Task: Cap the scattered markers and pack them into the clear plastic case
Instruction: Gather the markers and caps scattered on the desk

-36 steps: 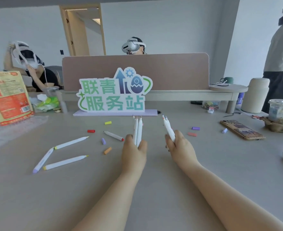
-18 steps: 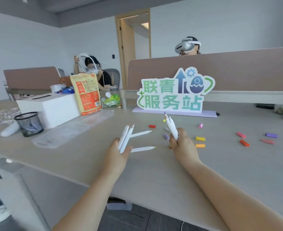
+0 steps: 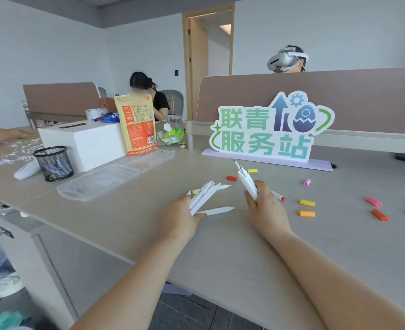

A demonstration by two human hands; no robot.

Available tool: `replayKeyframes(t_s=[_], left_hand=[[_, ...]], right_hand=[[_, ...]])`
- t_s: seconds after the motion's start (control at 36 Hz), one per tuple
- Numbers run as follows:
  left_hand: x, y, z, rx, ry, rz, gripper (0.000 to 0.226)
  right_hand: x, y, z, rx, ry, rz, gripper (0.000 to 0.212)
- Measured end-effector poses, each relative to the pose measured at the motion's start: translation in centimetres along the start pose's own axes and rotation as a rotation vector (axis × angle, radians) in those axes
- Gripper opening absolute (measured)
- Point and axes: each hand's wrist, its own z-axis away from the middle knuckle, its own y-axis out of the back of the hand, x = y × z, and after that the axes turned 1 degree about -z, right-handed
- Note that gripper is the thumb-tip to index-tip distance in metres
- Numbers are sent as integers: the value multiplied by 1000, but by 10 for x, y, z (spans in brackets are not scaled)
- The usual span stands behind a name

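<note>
Here, both hands hold uncapped markers over the desk (image 3: 220, 246), in front of the green sign (image 3: 265, 129). The left hand (image 3: 182, 216) is closed around a fan of white markers (image 3: 202, 195), tips pointing toward the sign. One more marker (image 3: 217, 210) lies on the desk, touching or just under the left fingertips; which, I cannot tell. The right hand (image 3: 264, 210) grips a second bundle (image 3: 245, 178), tips up and tilted toward the sign's foot.

The clear case (image 3: 96, 181) lies open well to the left of the sign, beside the mesh cup (image 3: 53, 163) and the white box (image 3: 84, 141). Loose caps sit to the right of the hands, below the sign: a yellow cap (image 3: 307, 202), an orange cap (image 3: 306, 213), a red cap (image 3: 231, 178), a pink cap (image 3: 306, 182) and others further right.

Risks, as I judge them:
- Both hands full, so no free fingers to pick up caps; a bundle may slip and scatter.
- Bare tips close together could mark each other or the skin.
- Cap colours may get mismatched, since tips are small and hard to read.
- Case far from caps: much reaching.
</note>
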Motion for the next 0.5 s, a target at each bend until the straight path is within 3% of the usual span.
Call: replayKeyframes(t_s=[0.11, 0.19, 0.5], left_hand=[[1, 2, 3, 14, 38, -12, 38], [1, 4, 5, 52, 54, -28, 24], [-8, 5, 4, 204, 119, 267, 21]], right_hand=[[-1, 0, -1, -1, 2, -2, 23], [0, 2, 1, 3, -23, -9, 23], [-1, 4, 4, -9, -41, -27, 21]])
